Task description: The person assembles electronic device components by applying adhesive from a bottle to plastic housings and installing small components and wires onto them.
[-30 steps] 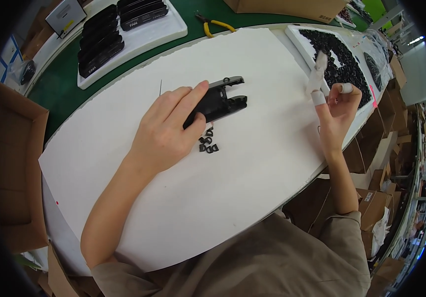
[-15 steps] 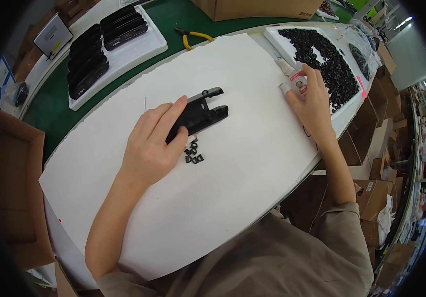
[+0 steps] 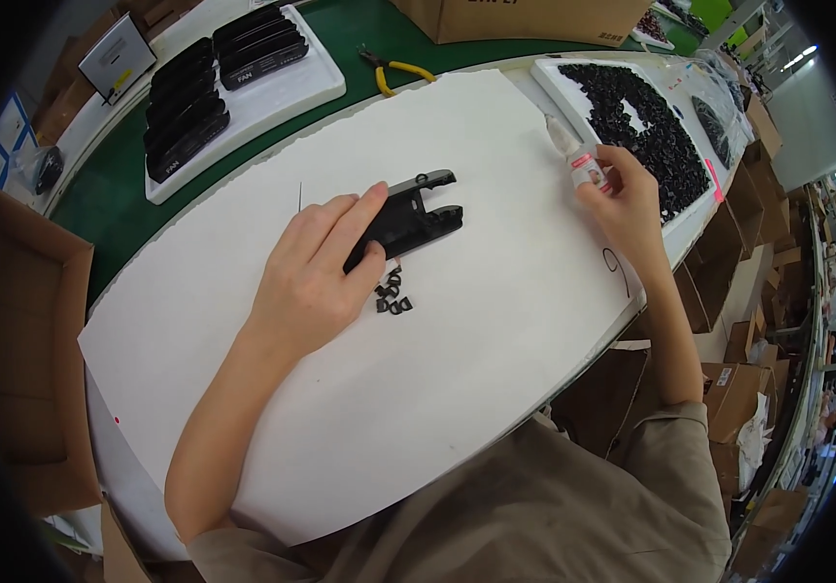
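A black plastic housing (image 3: 406,220) with a two-pronged end pointing right is gripped in my left hand (image 3: 316,267), its fingers over the top and thumb along the near side. Just below it, several small black plastic clips (image 3: 394,296) lie loose on the white paper sheet (image 3: 389,418). Over at the right, my right hand (image 3: 630,199) pinches a small glue bottle (image 3: 587,169) with a red and white label. The bottle's whitish nozzle points up and away, near the tray of black parts.
A white foam tray (image 3: 559,87) heaped with small black parts stands at the right. Black housings fill another foam tray (image 3: 316,83) at the far left. Yellow-handled pliers (image 3: 386,76) lie behind the paper. Cardboard boxes (image 3: 29,360) flank the table.
My right hand's thumb and fingers have closed round the glue bottle, where they were spread around it before. My left hand keeps its grip on the housing. The view has shifted slightly.
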The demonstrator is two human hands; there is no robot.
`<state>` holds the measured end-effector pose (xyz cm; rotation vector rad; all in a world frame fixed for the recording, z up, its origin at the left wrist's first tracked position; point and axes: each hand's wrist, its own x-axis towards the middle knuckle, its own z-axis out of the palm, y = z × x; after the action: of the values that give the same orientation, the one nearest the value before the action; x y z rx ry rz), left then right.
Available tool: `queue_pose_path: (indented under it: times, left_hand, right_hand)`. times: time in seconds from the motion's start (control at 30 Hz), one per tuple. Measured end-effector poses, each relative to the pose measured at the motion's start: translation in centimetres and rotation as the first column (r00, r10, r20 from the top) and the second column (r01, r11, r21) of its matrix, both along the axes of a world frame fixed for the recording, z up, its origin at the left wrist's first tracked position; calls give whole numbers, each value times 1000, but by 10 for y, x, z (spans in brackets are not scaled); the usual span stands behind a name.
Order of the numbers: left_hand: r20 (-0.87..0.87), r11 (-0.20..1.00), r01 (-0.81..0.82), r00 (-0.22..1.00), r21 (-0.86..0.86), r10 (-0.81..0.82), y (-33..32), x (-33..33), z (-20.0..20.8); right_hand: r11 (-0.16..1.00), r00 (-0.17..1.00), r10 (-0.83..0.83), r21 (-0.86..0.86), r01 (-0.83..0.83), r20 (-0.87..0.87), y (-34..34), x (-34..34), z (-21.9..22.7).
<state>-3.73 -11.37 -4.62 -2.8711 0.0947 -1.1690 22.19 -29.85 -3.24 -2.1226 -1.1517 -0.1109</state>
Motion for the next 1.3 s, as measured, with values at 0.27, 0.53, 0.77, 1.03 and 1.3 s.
queue_pose_path:
  times: [0.27,0.53,0.77,1.03,1.3]
  left_hand:
    - [14,1000,1,1000,21,-1,1,0,-1]
    - [26,997,16,999,72,-18,1,2,-1]
    - [16,992,8,1000,129,-10,-2,1,2]
    - [24,975,-30,999,218,25,-6,4,3]
    - [32,954,-56,998,295,49,-7,5,4]
  right_hand:
    - [830,506,497,557,-38,-705,5,-19,9]
    - [845,121,511,523,111,-851,6,-36,-2]
    - [883,279,461,467,-50,-842,26,-41,-3]
    - [900,500,428,403,-164,-753,37,-47,-6]
    - [901,556,428,381,-206,-712,37,-49,-4]
